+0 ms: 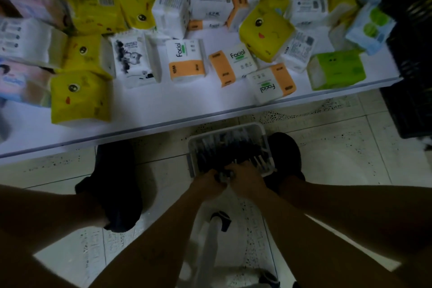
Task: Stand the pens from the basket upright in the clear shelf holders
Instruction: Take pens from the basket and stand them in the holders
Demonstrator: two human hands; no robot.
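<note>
Over a white plastic basket [228, 129], left hand [208, 185] and right hand [248, 182] clutch slim pens [224, 176].

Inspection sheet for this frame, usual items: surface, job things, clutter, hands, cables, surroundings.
Surface: white shelf, low, in front of the person.
Job's things: white basket on the floor below the shelf edge, full of dark pens; clear holders not in view.
Clutter: tissue packs crowd the shelf: yellow, white-orange, green, blue.
Grippers: left hand and right hand meet at the basket's near edge, fingers curled round a bunch of pens.
Cables: nothing seen.
Surroundings: speckled tiled floor; black crate at right; dim light.
</note>
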